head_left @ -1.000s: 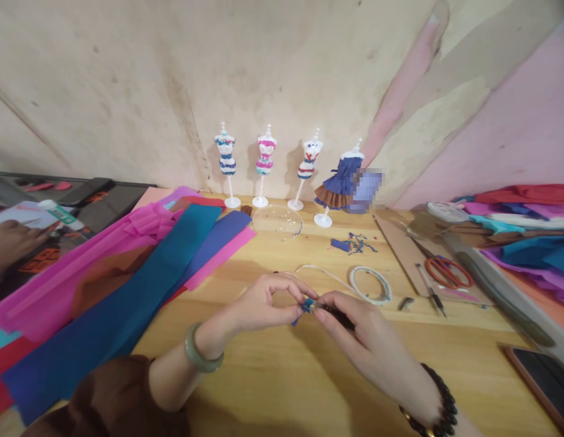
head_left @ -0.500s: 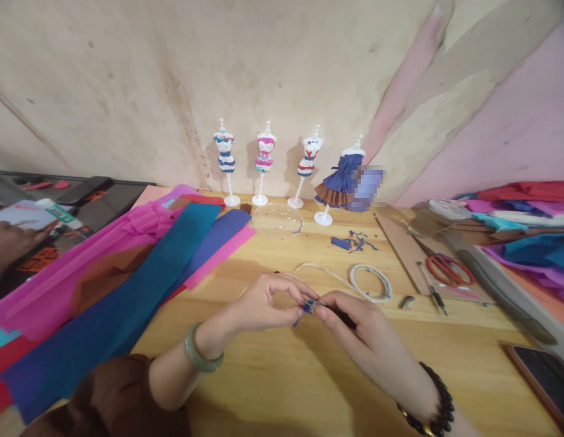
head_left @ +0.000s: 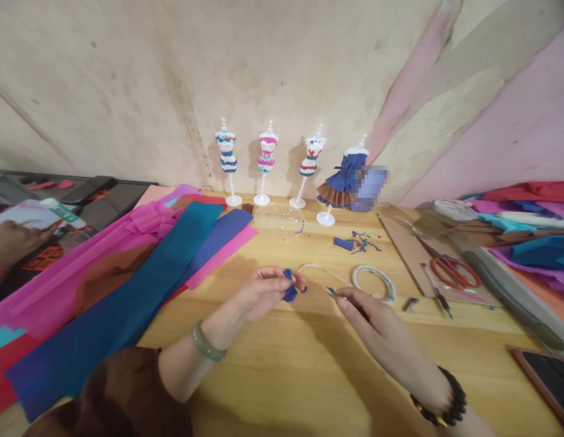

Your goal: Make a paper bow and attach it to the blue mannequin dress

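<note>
My left hand [head_left: 275, 291] pinches a small tuft of blue crepe paper [head_left: 289, 286] with ragged ends between thumb and fingers. To its right, a short gap away, my right hand [head_left: 370, 318] is closed around slim metal-tipped tweezers [head_left: 336, 294], mostly hidden by the fingers. A tiny blue scrap [head_left: 329, 289] shows at their tip. Just behind my right hand lies a roll of white tape [head_left: 374, 283], its loose end trailing left on the wooden table [head_left: 272, 376]. Blue paper scraps [head_left: 359, 243] lie farther back.
Three mini mannequins [head_left: 266, 155] with paper bands and one in a blue and brown dress [head_left: 349, 173] stand along the wall. Crepe paper strips [head_left: 172, 249] cover the left. Orange-handled scissors [head_left: 455, 271], a pen [head_left: 439, 294] and a phone [head_left: 548, 376] lie right. Another person's hand [head_left: 17, 246] is far left.
My hands have moved apart: the left drew back slightly with the blue paper tuft and turned it, the right shifted right with the tweezers. The view has swung slightly left.
</note>
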A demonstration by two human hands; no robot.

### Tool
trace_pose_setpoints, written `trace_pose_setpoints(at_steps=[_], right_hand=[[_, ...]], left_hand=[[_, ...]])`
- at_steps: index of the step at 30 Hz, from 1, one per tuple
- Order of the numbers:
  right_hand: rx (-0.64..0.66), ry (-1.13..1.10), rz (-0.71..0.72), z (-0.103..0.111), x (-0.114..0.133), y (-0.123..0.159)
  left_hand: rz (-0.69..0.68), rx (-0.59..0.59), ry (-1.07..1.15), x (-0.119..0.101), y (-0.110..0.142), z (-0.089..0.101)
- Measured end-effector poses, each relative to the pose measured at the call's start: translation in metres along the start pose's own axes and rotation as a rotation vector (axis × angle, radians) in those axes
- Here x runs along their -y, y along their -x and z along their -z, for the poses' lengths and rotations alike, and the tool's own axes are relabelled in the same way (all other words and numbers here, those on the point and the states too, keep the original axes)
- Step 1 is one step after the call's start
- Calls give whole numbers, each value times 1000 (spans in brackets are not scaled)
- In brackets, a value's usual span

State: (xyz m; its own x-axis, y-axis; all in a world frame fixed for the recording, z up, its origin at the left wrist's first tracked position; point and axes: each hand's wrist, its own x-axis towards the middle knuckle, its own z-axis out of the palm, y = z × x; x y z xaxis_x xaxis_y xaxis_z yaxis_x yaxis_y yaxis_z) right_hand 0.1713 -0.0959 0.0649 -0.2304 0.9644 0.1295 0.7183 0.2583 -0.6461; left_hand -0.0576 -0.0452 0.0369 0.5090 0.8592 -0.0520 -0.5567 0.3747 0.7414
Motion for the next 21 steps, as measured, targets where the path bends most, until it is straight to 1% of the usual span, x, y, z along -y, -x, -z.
trace_pose_setpoints(at_steps=[2,4,7,9,11,12,13,14,17,18,19,21], right_hand=[[14,97,-58,-10,-22,6],[51,138,-77,-22,-43,13],[42,198,-38,-35,-65,22],[-32,258,30,-37,-68,22],[-155,285,116,-34,-57,17],[-215,270,153,-32,-47,13],[-266,205,197,-29,-34,9],[-285,114,227,-26,-18,4],[-285,-113,153,-20,29,-9],[-289,-167,153,-20,42,-12],[-287,-215,152,-21,52,-15],[-282,-275,158,-24,63,-18]], left_hand=[[14,-23,146,2,-2,3],[23,-30,225,3,-3,6],[11,-20,249,4,-3,8],[4,-11,232,4,-3,8],[-13,-13,197,4,-3,6],[-29,-19,176,5,-3,5],[-45,-28,154,5,-2,3],[-58,-36,129,5,-2,1],[-80,-56,57,5,0,-5],[-89,-64,36,4,1,-7],[-101,-72,20,3,1,-9],[-118,-77,10,1,2,-10]])
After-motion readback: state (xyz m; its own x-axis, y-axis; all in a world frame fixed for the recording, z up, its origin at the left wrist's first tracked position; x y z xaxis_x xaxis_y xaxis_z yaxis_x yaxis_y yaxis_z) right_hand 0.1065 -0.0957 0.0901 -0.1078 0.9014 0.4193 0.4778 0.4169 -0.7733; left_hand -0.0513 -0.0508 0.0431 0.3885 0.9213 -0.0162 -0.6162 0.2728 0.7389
